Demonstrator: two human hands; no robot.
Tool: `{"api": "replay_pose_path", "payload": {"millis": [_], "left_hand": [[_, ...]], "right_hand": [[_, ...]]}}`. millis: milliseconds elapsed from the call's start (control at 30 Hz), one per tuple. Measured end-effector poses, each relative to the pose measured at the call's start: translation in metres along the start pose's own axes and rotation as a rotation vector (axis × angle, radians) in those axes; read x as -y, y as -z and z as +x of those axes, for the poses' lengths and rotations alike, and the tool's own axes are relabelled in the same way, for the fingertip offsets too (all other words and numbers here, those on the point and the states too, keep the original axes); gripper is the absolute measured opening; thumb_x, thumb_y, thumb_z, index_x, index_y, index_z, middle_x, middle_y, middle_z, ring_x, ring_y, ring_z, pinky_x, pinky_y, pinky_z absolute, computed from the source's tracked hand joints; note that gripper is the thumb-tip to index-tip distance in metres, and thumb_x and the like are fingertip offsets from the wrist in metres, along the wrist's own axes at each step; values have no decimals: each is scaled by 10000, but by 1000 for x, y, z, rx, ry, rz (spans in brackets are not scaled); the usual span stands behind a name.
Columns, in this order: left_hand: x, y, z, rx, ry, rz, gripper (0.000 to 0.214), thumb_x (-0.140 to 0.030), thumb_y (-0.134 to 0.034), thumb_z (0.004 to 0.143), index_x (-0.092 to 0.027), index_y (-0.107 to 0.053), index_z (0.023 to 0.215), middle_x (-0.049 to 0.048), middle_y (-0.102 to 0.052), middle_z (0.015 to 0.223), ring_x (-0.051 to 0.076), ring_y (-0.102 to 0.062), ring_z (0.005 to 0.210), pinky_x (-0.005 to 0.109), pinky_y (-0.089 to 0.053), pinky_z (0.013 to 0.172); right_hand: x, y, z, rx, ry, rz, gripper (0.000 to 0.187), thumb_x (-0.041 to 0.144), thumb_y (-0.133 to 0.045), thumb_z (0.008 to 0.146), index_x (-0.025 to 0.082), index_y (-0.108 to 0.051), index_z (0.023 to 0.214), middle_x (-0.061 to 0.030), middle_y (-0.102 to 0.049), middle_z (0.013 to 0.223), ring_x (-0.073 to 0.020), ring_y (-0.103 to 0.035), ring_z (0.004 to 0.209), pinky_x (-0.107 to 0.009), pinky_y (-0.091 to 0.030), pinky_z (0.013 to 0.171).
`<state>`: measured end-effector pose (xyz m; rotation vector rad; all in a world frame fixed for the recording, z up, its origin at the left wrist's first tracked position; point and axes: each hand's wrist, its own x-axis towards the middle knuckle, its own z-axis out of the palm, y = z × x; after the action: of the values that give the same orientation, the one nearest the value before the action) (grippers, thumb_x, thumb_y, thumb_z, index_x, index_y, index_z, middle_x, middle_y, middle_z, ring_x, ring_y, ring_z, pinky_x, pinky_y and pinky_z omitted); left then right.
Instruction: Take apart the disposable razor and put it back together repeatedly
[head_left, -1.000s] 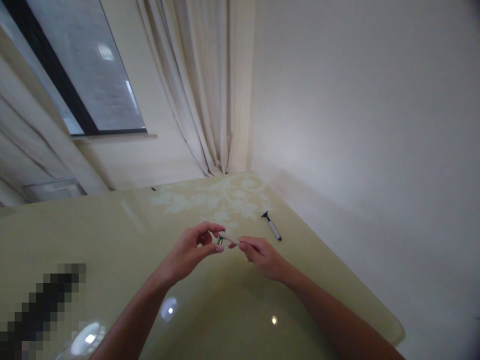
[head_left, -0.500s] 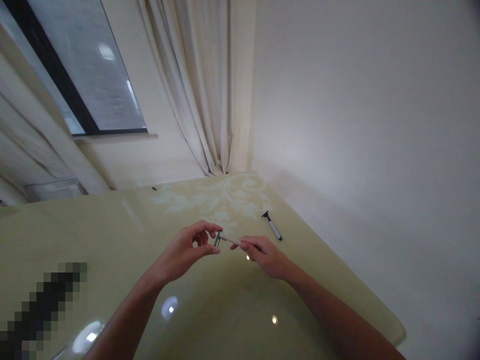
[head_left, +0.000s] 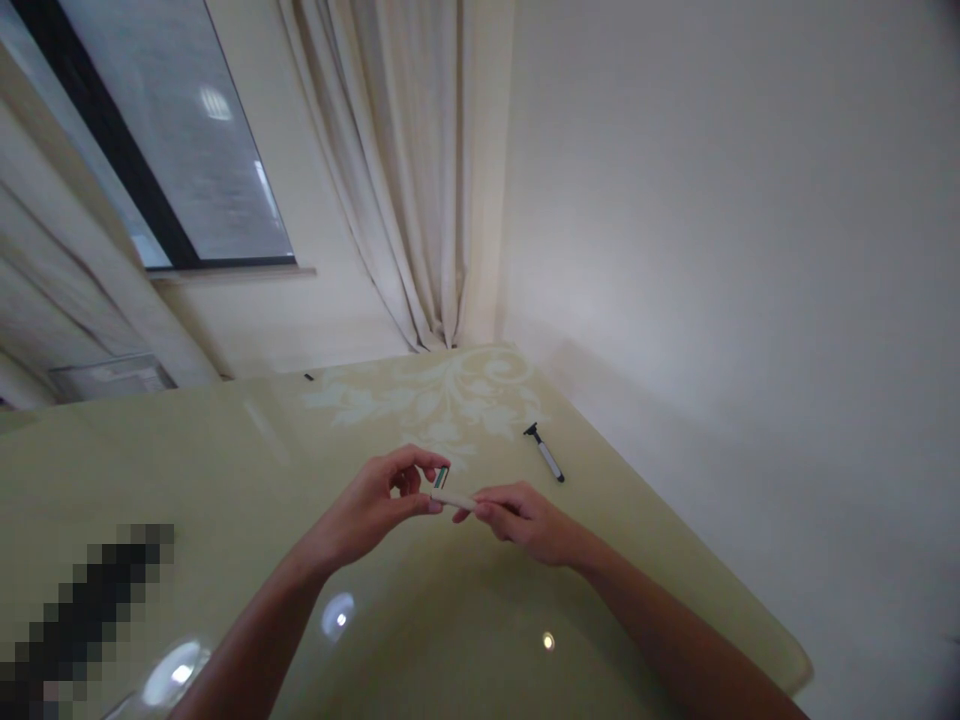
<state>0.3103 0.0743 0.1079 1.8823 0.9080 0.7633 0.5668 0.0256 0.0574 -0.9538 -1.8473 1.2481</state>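
Above the table, my left hand [head_left: 390, 495] pinches a small razor cartridge [head_left: 441, 478] with green and dark stripes between thumb and fingertips. A pale beige razor handle [head_left: 454, 500] is gripped by the fingers of my right hand [head_left: 521, 520], its tip pointing left. That tip meets the lower part of the cartridge, close to my left thumb; whether the two are joined I cannot tell. Beyond my right hand a black and grey razor [head_left: 547, 457] lies on the table.
The glossy pale green table [head_left: 405, 640] carries a white floral pattern at its far end. A tiny black piece [head_left: 308, 377] lies by the far edge. At lower left is a pixelated dark shape [head_left: 90, 610]. A white wall [head_left: 720, 250] borders the right side.
My right hand has moved slightly down and left with the handle. The handle's tip has shifted from the cartridge's middle to its lower end, and the cartridge has turned slightly.
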Motion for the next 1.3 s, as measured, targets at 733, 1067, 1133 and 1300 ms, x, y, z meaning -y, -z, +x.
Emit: {"api": "replay_pose_path", "payload": {"millis": [733,1067,1133,1300], "left_hand": [[0,0,0,2,6,-17,370,-357,-827,784,-214,-778,1122,-41,-573,713,140,-492,680,266,-385,650],[4,-1,0,7,7,-23,360,-315,-831,789,-214,-772,1130,-48,-558,710,141,-499,691,270,-384,664],[6,-1,0,12,-2,-18,344,-313,-835,793,-213,-773,1116,-48,-559,713,139,-497,692,267,-380,663],[18,-3,0,-16,12,-67,409,-312,-817,814,-213,-745,1204,-56,-512,706,136,-480,688,258,-380,652]], "right_hand": [[-2,-6,0,-88,6,-11,545,591,-504,1053,141,-795,1153,51,-384,639,-110,-348,573,-247,-283,551],[-3,-6,1,-123,9,1,571,602,-494,1054,135,-784,1207,54,-375,626,-111,-342,568,-246,-282,548],[-4,-4,1,-166,12,-24,585,610,-489,1053,128,-783,1208,53,-369,631,-112,-342,575,-245,-279,549],[-7,-6,3,-29,34,53,567,604,-500,1052,138,-779,1216,60,-355,629,-104,-329,560,-238,-277,541]]}}
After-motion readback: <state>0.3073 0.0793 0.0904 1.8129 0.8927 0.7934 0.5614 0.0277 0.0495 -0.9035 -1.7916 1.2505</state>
